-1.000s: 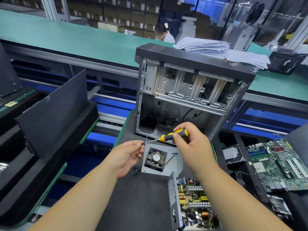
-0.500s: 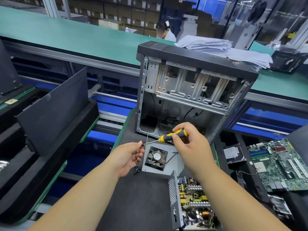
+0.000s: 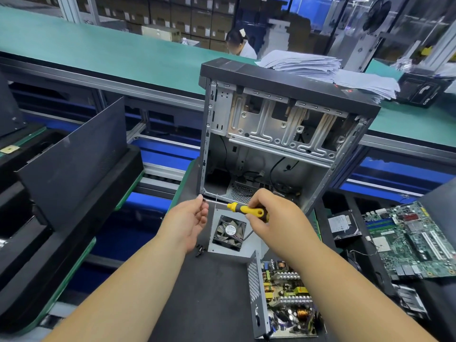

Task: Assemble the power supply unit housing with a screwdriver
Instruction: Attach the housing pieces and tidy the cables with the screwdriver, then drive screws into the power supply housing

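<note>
Near us, the open PSU base is sitting on the surface. Beyond, we are gripping the screwdriver with our right hand while our left hand pinches its tip over the fan cover. A seated screw might drop among the loose screws.

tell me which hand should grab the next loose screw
Left, probably. Its fingertips only pinch the screwdriver tip, and the left hand is nearest the loose screws. The right hand grips the handle.
</note>
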Motion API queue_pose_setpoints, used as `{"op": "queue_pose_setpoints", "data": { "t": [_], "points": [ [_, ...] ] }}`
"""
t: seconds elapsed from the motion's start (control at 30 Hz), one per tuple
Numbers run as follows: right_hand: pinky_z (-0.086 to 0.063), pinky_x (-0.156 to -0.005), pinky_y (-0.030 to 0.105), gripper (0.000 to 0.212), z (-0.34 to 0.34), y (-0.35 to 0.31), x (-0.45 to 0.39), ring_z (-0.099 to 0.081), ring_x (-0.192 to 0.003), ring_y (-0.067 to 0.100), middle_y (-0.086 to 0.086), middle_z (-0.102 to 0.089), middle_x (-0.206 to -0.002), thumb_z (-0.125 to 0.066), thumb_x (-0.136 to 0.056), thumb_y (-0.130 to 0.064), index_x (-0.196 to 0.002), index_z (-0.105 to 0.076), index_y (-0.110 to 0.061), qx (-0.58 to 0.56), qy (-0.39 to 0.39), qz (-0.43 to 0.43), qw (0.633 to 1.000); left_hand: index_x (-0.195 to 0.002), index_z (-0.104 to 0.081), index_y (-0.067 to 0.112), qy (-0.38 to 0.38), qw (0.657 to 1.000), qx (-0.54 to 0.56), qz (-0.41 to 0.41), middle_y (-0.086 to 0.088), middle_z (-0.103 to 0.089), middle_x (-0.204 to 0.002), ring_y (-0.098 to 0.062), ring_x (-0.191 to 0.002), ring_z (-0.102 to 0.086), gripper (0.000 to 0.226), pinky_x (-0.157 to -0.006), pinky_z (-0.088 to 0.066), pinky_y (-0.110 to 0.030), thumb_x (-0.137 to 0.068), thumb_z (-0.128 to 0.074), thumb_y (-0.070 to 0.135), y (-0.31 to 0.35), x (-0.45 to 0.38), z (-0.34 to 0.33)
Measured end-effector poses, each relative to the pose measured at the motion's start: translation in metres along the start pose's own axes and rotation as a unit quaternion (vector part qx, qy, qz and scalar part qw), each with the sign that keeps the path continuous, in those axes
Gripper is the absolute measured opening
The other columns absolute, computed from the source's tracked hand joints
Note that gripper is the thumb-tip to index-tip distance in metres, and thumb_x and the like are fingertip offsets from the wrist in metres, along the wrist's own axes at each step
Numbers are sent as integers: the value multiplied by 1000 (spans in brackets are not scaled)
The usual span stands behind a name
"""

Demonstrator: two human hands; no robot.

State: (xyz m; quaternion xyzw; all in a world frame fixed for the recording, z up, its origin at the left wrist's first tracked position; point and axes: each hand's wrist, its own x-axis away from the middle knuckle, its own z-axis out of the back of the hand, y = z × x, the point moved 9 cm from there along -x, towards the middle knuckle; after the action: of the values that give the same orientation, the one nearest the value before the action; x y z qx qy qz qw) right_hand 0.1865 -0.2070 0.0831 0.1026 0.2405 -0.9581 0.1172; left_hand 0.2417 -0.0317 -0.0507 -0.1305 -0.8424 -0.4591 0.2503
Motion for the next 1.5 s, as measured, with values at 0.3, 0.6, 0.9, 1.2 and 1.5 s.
{"op": "queue_pose_setpoints", "data": {
  "t": [0.3, 0.6, 0.9, 1.2, 1.5],
  "points": [
    [-51, -74, 32, 32, -22, 47, 18, -56, -83, 7, -17, -57, -92, -59, -92, -30, -122, -56, -41, -6, -122, -118, 985, -79, -68, 19, -94, 911, -319, -244, 10, -67, -69, 1, -64, -59, 18, -70, -47, -23, -91, -60, 30, 35, 7, -41],
    [-56, -75, 38, 20, -17, 82, 49, -61, -79, 9, -13, -59, -86, -64, -90, -26, -102, -59, -41, -66, -97, -188, 975, -79, -68, 26, -195, 891, -332, -241, 11, -68, -75, -1, -70, -62, 19, -72, -51, -24, -91, -58, 35, 7, 13, -90],
    [-56, -80, 49, 25, 1, 111, 78, -67, -82, 21, -5, -63, -89, -63, -86, -27, -96, -55, -48, -139, -46, -239, 960, -106, -66, 29, -374, 681, -605, -172, 9, -64, -111, -5, -107, -57, 49, -94, -47, -25, -81, -45, -8, -79, 41, -106],
    [-55, -84, 50, 21, 27, 130, 111, -66, -86, 27, 2, -63, -91, -62, -90, -18, -95, -60, -38, -190, -28, -233, 953, -96, -68, 24, -344, 492, -761, -244, 6, -54, -112, -9, -107, -50, 29, -94, -39, -20, -74, -77, 9, -104, 67, -106],
    [-56, -76, 31, 22, 63, 164, 160, -69, -75, 12, 0, -66, -88, -63, -90, -14, -93, -59, -34, -235, 4, -231, 944, -89, -70, 28, -263, 415, -832, -256, 8, -55, -103, -12, -99, -55, 16, -88, -47, -30, -75, -75, 22, -115, 108, -98]
  ]
}}
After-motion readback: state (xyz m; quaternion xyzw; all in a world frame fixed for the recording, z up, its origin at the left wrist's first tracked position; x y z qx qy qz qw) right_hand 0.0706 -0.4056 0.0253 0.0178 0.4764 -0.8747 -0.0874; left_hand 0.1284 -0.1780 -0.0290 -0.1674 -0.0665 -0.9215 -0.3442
